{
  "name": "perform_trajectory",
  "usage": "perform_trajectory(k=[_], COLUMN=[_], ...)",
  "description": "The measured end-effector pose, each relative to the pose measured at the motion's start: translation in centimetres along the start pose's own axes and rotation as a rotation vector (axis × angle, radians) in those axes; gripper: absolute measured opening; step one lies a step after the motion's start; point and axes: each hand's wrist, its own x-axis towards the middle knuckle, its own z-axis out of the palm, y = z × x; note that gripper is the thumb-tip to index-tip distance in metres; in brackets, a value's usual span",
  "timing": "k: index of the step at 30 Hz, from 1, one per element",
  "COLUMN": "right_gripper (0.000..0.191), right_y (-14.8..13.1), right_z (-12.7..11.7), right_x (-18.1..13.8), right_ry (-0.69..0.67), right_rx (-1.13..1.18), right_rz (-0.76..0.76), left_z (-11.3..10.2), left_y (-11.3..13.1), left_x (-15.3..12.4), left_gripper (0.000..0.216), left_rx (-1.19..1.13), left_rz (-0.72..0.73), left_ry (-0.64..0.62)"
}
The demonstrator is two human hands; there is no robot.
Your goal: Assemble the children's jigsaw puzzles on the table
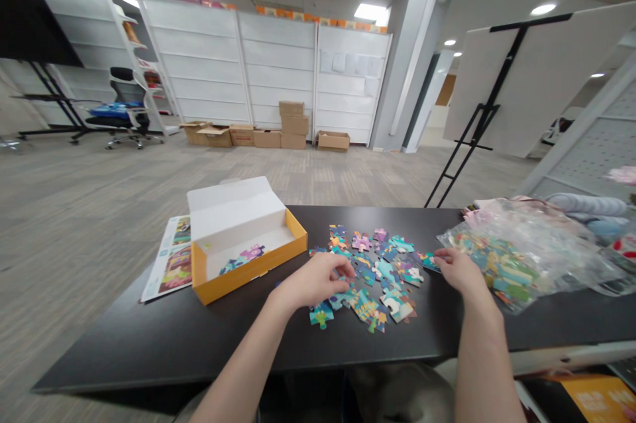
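Colourful jigsaw puzzle pieces (385,270) lie in a loose, partly overlapping spread on the black table (238,337). My left hand (320,279) is over the left side of the spread, its fingers curled down among the pieces; whatever is between the fingertips is hidden. At the right edge, my right hand (460,269) has its thumb and fingers closed on a teal and dark blue puzzle piece (429,261). To the left stands an open yellow box (253,272) with a white inside, and a few pieces (243,258) lie in it.
A printed picture sheet (171,264) sticks out from behind the box at the left. Clear plastic bags (511,264), one with more pieces, lie at the right beside rolled cloth (589,204). Beyond the table are cardboard boxes (293,124), white shelves and a black stand (477,124).
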Motion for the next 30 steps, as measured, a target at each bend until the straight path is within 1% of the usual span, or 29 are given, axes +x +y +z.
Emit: perform_trajectory(k=[2, 4, 7, 10, 13, 17, 23, 25, 27, 29, 30], right_gripper=[0.031, 0.035, 0.043, 0.047, 0.047, 0.044, 0.046, 0.047, 0.048, 0.048, 0.048], right_y=[-0.2, -0.2, -0.1, -0.5, -1.6, -3.7, -6.5, -7.1, -7.5, -7.8, -7.9], right_z=[0.1, 0.3, 0.4, 0.3, 0.0, -0.2, -0.5, -0.6, -0.6, -0.6, -0.6], right_x=[0.1, 0.1, 0.2, 0.1, -0.2, -1.0, -2.2, -2.5, -2.7, -2.9, -2.9], right_ry=[-0.032, -0.045, -0.011, 0.067, 0.126, 0.155, 0.174, 0.18, 0.175, 0.173, 0.174], right_rx=[-0.024, -0.052, -0.081, -0.073, -0.013, 0.092, 0.202, 0.222, 0.241, 0.26, 0.267], right_rz=[0.026, 0.039, 0.019, -0.002, -0.032, -0.122, -0.212, -0.229, -0.234, -0.232, -0.233], left_z=[-0.7, -0.9, 0.1, 1.7, 2.6, 2.6, 2.8, 2.4, 1.3, -1.0, -2.5], left_y=[0.2, 0.5, 0.7, 0.9, 1.3, 1.8, 1.3, 1.4, 1.8, 2.3, 2.5], left_x=[-0.6, -1.1, -1.4, -1.5, -1.6, -1.8, -1.4, -1.4, -1.7, -2.5, -3.0], left_gripper=[0.016, 0.018, 0.023, 0.024, 0.023, 0.022, 0.027, 0.025, 0.017, 0.015, 0.018], left_rx=[0.033, 0.007, -0.051, -0.004, 0.117, 0.301, 0.402, 0.39, 0.322, 0.227, 0.204], left_rz=[-0.027, -0.043, -0.056, -0.052, -0.027, 0.016, 0.043, 0.076, 0.115, 0.126, 0.11], left_ry=[-0.022, -0.064, -0.141, -0.206, -0.209, -0.173, -0.167, -0.147, -0.087, 0.035, 0.132])
